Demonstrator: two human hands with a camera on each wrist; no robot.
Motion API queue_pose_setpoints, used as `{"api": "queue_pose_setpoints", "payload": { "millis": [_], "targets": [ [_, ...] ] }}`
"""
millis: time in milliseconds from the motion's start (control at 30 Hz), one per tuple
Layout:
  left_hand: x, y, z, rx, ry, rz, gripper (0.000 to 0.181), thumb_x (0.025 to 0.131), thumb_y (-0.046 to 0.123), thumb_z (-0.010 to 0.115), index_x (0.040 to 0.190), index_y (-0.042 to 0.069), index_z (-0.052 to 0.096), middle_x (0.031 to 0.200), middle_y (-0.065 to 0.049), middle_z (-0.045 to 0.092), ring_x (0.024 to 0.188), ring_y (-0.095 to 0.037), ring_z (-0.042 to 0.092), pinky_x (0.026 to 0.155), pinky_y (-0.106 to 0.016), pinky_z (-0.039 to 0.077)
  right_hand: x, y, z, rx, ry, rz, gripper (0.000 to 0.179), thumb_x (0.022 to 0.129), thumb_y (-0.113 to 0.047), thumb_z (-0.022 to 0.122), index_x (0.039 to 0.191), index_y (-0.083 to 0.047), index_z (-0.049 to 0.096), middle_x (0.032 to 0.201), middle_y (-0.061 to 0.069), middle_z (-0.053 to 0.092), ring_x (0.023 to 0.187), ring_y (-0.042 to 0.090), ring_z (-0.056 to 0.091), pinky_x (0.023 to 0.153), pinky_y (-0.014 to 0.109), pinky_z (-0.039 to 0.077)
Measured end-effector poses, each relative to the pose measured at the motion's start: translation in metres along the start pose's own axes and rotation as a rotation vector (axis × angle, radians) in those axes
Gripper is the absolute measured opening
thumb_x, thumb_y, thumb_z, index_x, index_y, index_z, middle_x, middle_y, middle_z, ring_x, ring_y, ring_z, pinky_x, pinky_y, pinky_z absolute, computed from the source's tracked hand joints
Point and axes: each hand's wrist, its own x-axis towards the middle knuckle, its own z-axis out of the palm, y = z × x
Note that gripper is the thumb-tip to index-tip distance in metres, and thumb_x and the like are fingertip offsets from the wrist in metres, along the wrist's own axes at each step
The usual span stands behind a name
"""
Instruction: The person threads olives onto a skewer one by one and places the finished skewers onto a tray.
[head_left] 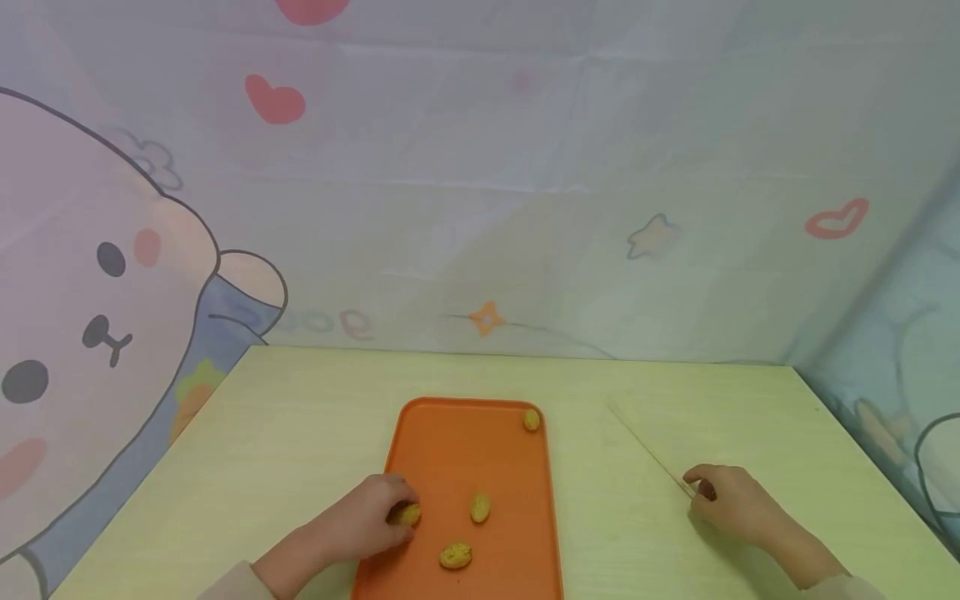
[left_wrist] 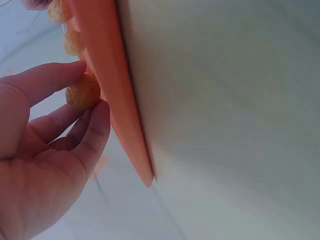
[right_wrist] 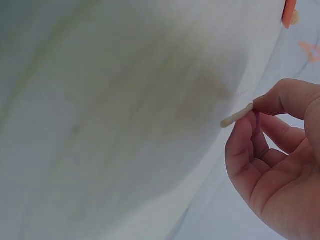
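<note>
My left hand (head_left: 367, 518) pinches a small yellow-brown oval piece of food (left_wrist: 83, 93) between thumb and fingertips, at the left side of an orange tray (head_left: 471, 450). Its surface looks wrinkled; its exact kind is unclear. Three similar pieces lie in the tray: one near the middle (head_left: 480, 507), another closer to me (head_left: 455, 556), and the third in the far right corner (head_left: 531, 419). Right of the tray, my right hand (head_left: 738, 504) holds a thin bamboo skewer (head_left: 651, 452) by its near end. In the right wrist view, the blunt end of the skewer (right_wrist: 235, 116) sticks out from between thumb and fingers.
The pale yellow table (head_left: 300, 417) carries the tray and ends at a cloth backdrop (head_left: 480, 208) printed with hearts and a cartoon animal. A dark cable (head_left: 921, 462) loops beyond the table's right edge.
</note>
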Motion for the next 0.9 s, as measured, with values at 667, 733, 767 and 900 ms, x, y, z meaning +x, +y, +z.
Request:
{"api": "queue_pose_setpoints", "payload": {
  "millis": [667,733,767,900],
  "targets": [
    [0.008,0.022,-0.021,0.004,0.115,0.112,0.011,0.084,-0.002,0.068,0.095,0.001,0.066,0.082,0.004,0.049,0.073,-0.008,0.044,0.064,-0.021,0.044,-0.012,-0.028,-0.037,0.070,0.234,-0.388,0.024,0.085,0.011,0.061,0.105,-0.001,0.066,0.087,-0.011,0.056,0.072,-0.003,0.046,0.054,0.021,0.046],
    [0.007,0.025,-0.020,-0.003,0.116,0.122,0.011,0.085,-0.002,0.068,0.095,0.002,0.066,0.083,0.004,0.048,0.073,-0.008,0.044,0.064,-0.021,0.044,-0.014,-0.033,-0.037,0.099,0.247,-0.438,0.027,0.084,0.013,0.060,0.105,-0.003,0.066,0.087,-0.014,0.055,0.072,-0.003,0.046,0.052,0.020,0.045],
    [0.007,0.026,-0.020,-0.009,0.114,0.126,0.011,0.085,-0.002,0.068,0.095,0.001,0.066,0.083,0.005,0.048,0.073,-0.008,0.044,0.064,-0.021,0.044,-0.015,-0.036,-0.037,0.115,0.246,-0.459,0.029,0.083,0.013,0.060,0.105,-0.004,0.065,0.087,-0.015,0.055,0.073,-0.002,0.047,0.052,0.020,0.044],
    [0.006,0.031,-0.018,-0.020,0.110,0.152,0.013,0.084,-0.003,0.068,0.096,0.001,0.067,0.084,0.005,0.048,0.074,-0.007,0.044,0.065,-0.020,0.045,-0.020,-0.049,-0.035,0.156,0.226,-0.520,0.034,0.083,0.015,0.060,0.107,-0.009,0.064,0.087,-0.016,0.054,0.074,0.000,0.049,0.050,0.019,0.043]
  ]
}}
